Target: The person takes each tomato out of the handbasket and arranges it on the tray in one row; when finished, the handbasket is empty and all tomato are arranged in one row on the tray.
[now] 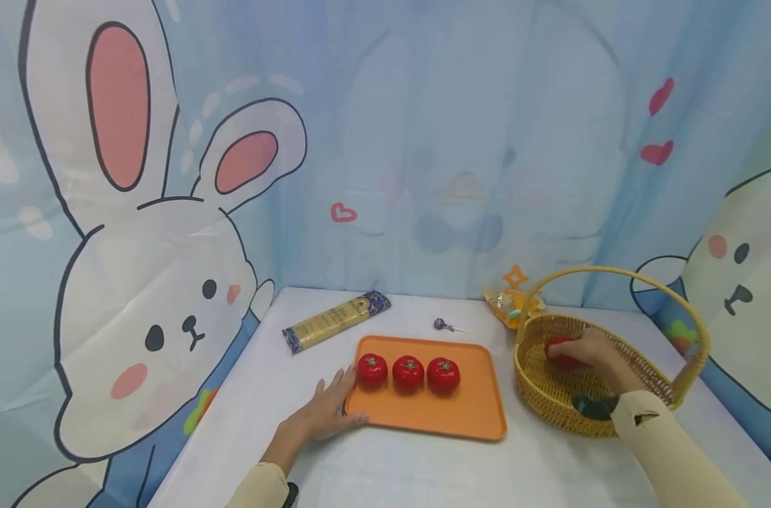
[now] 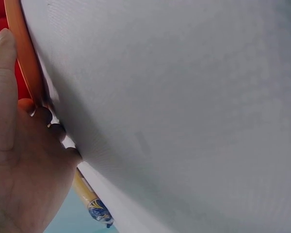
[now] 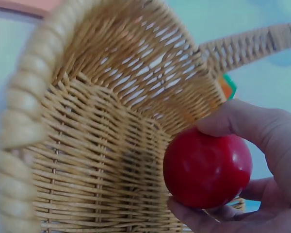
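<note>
Inside the wicker basket [image 1: 537, 406], my right hand [image 1: 591, 351] grips a red tomato [image 3: 207, 167] between thumb and fingers. The right wrist view shows the woven basket wall [image 3: 102, 160] beside the tomato. My left hand [image 1: 326, 409] rests at the left edge of an orange tray [image 1: 423, 416], fingers extended, the thumb by its near left corner. Three red tomatoes with green stems stand in a row on the tray: a left one [image 1: 372, 370], a middle one [image 1: 408, 374] and a right one [image 1: 444, 375].
Behind the tray lie a long yellow and blue packet [image 1: 336, 321] and a lollipop [image 1: 445, 325]. A clear bag with orange and yellow contents [image 1: 506, 305] sits behind the basket's left end. The basket's tall handle [image 1: 614, 269] arches over it. A printed curtain [image 1: 423, 141] hangs behind the table.
</note>
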`<state>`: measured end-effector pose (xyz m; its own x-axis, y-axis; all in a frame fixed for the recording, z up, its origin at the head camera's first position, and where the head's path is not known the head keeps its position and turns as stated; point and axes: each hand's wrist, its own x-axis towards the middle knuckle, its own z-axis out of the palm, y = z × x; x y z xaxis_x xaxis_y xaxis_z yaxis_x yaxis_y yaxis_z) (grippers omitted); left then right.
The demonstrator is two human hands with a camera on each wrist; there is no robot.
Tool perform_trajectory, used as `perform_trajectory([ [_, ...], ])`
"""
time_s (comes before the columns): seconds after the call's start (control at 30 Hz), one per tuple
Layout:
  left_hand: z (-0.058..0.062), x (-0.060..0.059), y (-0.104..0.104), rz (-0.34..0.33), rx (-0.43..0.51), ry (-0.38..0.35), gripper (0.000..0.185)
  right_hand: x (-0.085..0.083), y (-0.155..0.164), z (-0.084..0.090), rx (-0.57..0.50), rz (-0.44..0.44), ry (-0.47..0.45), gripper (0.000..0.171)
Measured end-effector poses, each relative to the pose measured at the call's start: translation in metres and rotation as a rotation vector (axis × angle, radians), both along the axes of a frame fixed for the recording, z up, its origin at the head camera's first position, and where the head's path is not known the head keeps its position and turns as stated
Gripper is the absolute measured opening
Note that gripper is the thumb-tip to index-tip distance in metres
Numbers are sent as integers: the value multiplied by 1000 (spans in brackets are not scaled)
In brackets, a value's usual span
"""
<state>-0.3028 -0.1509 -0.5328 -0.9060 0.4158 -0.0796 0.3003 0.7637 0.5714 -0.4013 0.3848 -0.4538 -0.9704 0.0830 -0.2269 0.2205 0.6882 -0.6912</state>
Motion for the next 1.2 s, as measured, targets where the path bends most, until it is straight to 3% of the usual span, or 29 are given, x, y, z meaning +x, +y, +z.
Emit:
perform_trajectory([
  [0.17,2,1,1,2,-1,-4,96,9,-7,10,-1,101,-11,81],
  [0.33,2,0,-1,11,1,-11,96,19,-17,10,-89,232,15,78],
  [0.7,3,0,1,5,17,-3,97,45,-38,13,-419,362,68,67],
  [0.8,2,2,1,2,23,1,98,55,-49,14,-390,398,127,62],
  [1.0,-1,3,0,-13,26,5,100,76,-74,15,-245,367,318,56],
  [1.2,-1,3,0,-5,22,-2,98,85,-100,6,-140,366,470,61],
])
